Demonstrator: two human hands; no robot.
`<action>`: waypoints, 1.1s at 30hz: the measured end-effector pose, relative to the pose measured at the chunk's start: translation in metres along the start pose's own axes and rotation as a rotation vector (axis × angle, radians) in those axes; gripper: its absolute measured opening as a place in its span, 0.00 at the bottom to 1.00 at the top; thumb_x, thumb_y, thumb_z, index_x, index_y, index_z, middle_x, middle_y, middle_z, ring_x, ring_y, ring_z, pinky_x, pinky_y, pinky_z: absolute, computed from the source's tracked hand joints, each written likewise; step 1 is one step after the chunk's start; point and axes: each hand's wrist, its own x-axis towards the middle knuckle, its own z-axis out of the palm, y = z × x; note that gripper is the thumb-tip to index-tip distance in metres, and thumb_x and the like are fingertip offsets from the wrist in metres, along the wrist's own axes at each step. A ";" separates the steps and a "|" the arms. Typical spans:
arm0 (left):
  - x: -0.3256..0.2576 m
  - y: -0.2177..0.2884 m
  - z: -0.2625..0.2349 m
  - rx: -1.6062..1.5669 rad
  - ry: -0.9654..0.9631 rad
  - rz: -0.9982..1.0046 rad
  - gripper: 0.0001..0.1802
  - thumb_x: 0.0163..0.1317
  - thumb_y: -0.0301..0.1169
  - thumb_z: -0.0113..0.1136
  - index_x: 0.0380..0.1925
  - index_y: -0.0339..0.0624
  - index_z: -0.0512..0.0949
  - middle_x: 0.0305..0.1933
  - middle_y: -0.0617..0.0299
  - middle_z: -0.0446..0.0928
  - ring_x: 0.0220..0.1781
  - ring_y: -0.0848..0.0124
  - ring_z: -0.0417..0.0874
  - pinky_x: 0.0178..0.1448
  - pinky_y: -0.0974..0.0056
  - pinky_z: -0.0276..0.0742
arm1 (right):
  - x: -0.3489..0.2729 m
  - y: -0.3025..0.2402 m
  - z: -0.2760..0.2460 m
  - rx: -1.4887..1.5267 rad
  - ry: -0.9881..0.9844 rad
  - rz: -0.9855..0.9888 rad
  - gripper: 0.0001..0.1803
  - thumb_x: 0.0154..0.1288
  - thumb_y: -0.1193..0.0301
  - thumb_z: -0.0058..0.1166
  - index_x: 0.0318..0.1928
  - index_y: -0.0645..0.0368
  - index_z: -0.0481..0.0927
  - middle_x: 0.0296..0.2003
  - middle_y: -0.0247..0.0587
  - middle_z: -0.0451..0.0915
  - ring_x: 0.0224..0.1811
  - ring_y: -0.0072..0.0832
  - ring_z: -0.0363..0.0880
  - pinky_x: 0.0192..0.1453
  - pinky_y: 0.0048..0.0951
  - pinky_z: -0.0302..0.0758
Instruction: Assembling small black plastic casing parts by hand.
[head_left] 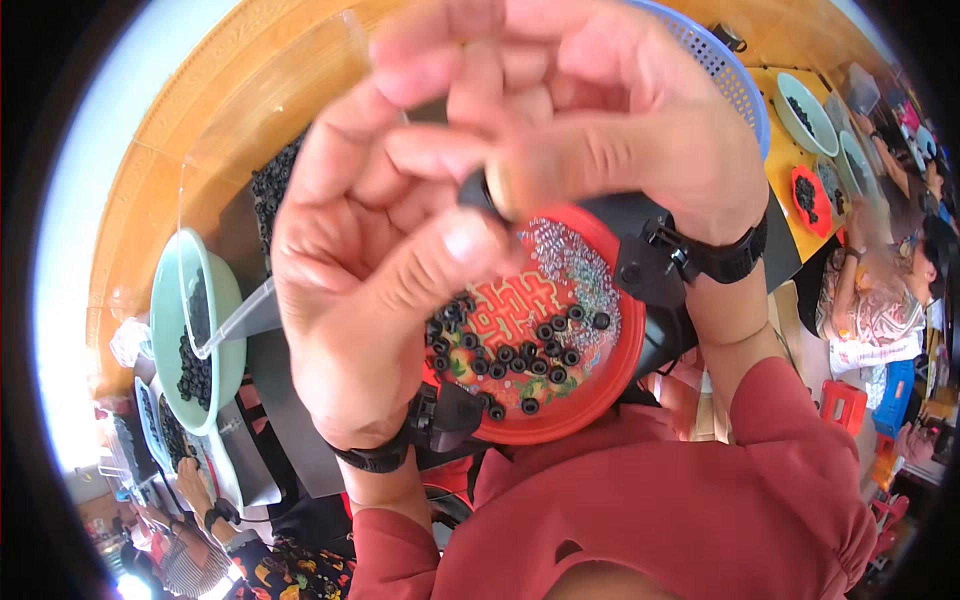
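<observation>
Both hands are raised close to the camera, above a red round tray (632, 335). My left hand (365, 250) is closed, its thumb and fingers around a small black round part (478, 192). The thumb of my right hand (620, 135) presses on the same part from the other side, with its fingers curled behind and slightly blurred. Much of the part is hidden by the fingertips. In the tray below lie several black ring-shaped pieces (530, 365) and a spread of small shiny silver pieces (575, 255).
A pale green basin (228, 330) with black pieces stands at the left. Behind my right hand is a blue perforated basket (755, 100). Farther right, a yellow table bears bowls and a small red dish (825, 225). Other people sit at both sides.
</observation>
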 end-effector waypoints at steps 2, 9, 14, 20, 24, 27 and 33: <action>-0.002 0.004 0.002 -0.026 0.041 0.031 0.33 0.60 0.24 0.62 0.64 0.27 0.61 0.51 0.56 0.76 0.39 0.73 0.80 0.43 0.72 0.79 | 0.008 -0.002 -0.015 0.222 -0.160 0.073 0.24 0.63 0.67 0.63 0.55 0.65 0.73 0.34 0.40 0.82 0.34 0.24 0.82 0.40 0.19 0.79; -0.003 0.011 -0.020 -0.439 0.051 -0.041 0.23 0.71 0.22 0.45 0.64 0.25 0.58 0.58 0.44 0.68 0.47 0.68 0.72 0.55 0.67 0.75 | -0.026 0.030 -0.003 -0.874 0.006 0.025 0.10 0.56 0.67 0.62 0.29 0.63 0.83 0.22 0.39 0.81 0.26 0.24 0.79 0.34 0.25 0.74; 0.001 0.018 -0.030 -0.499 -0.063 -0.043 0.23 0.72 0.24 0.46 0.63 0.24 0.59 0.58 0.43 0.67 0.49 0.67 0.71 0.56 0.67 0.74 | -0.037 0.086 0.001 -1.244 -0.223 0.128 0.05 0.52 0.71 0.59 0.29 0.59 0.83 0.26 0.48 0.82 0.33 0.46 0.82 0.38 0.42 0.77; -0.005 0.024 -0.028 -0.501 -0.113 0.050 0.22 0.72 0.24 0.46 0.63 0.25 0.60 0.57 0.44 0.66 0.49 0.68 0.70 0.54 0.67 0.73 | -0.031 0.119 0.010 -1.354 -0.319 0.117 0.07 0.51 0.72 0.62 0.29 0.61 0.79 0.25 0.47 0.79 0.33 0.48 0.79 0.37 0.45 0.74; -0.001 0.029 -0.042 -0.523 -0.098 0.057 0.22 0.72 0.23 0.46 0.62 0.25 0.60 0.56 0.44 0.67 0.47 0.69 0.70 0.53 0.67 0.72 | -0.031 0.130 0.011 -1.450 -0.436 0.012 0.10 0.50 0.73 0.61 0.29 0.69 0.79 0.28 0.57 0.80 0.35 0.50 0.82 0.37 0.45 0.77; -0.004 0.031 -0.039 -0.508 -0.349 0.079 0.21 0.72 0.23 0.47 0.62 0.24 0.61 0.56 0.45 0.67 0.47 0.69 0.70 0.53 0.67 0.72 | -0.031 0.126 0.012 -1.443 -0.436 -0.037 0.09 0.51 0.74 0.59 0.24 0.71 0.78 0.25 0.58 0.80 0.33 0.50 0.82 0.35 0.44 0.77; -0.009 0.020 -0.023 -0.484 -0.081 0.094 0.21 0.71 0.25 0.48 0.61 0.24 0.62 0.55 0.46 0.68 0.47 0.68 0.71 0.53 0.67 0.73 | -0.027 0.104 -0.004 -1.172 -0.301 0.219 0.05 0.53 0.76 0.59 0.29 0.66 0.81 0.26 0.49 0.82 0.32 0.43 0.83 0.38 0.36 0.78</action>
